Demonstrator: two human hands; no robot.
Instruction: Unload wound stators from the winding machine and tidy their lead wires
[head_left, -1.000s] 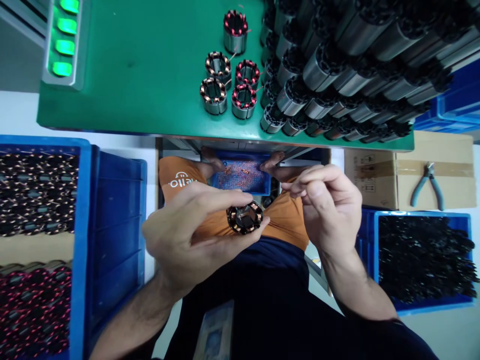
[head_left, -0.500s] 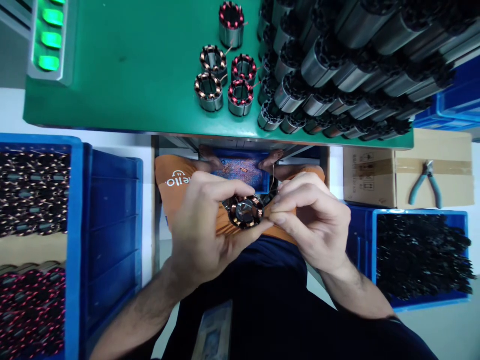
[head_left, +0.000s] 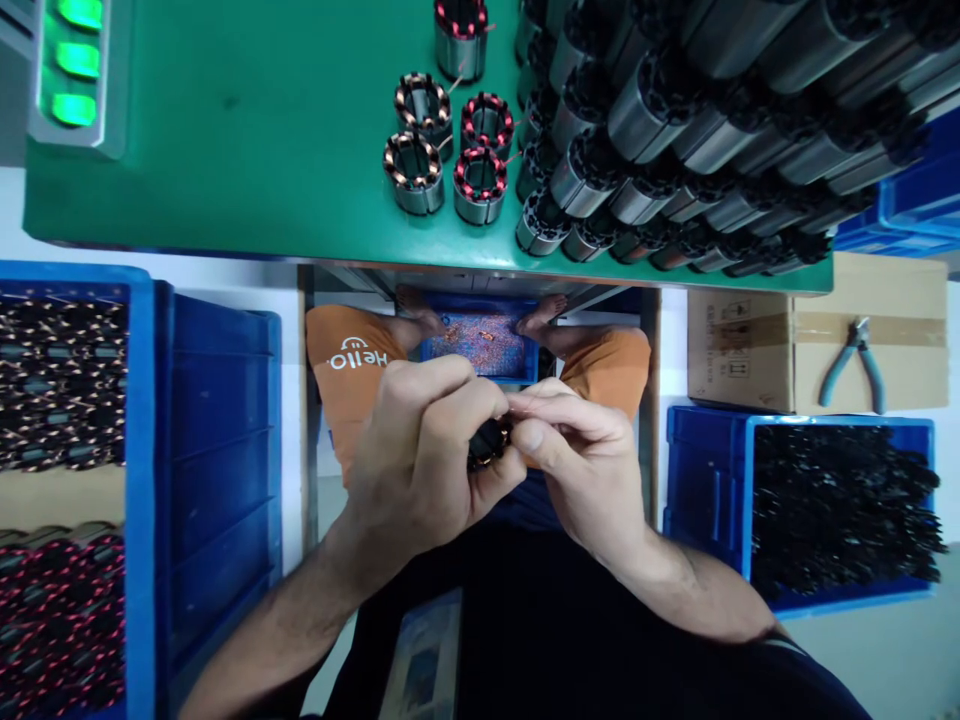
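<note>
My left hand (head_left: 431,450) is closed round a motor stator (head_left: 489,445) with copper windings, held above my lap. Its fingers cover most of the stator, so only part of the dark bore and a few copper loops show. At the stator's right edge, my right hand (head_left: 581,445) is closed in a pinch, thumb against forefinger. Whatever lies between those fingertips is hidden. The fingertips of both hands almost meet over the rim. On the green table (head_left: 225,180) ahead stand copper-wound stators (head_left: 414,172) and red-wound stators (head_left: 481,186).
Stacked steel stators (head_left: 585,175) fill the table's right side. At left, a blue crate (head_left: 217,480) holds wound stators. Cutting pliers (head_left: 855,365) lie on a cardboard box (head_left: 739,345), behind a blue bin (head_left: 709,490) of black parts. A blue tray (head_left: 480,340) with wire scraps sits between my feet.
My right hand has moved left, closer to the stator. My left fingers have curled further over it, hiding more of its face. The view has shifted slightly.
</note>
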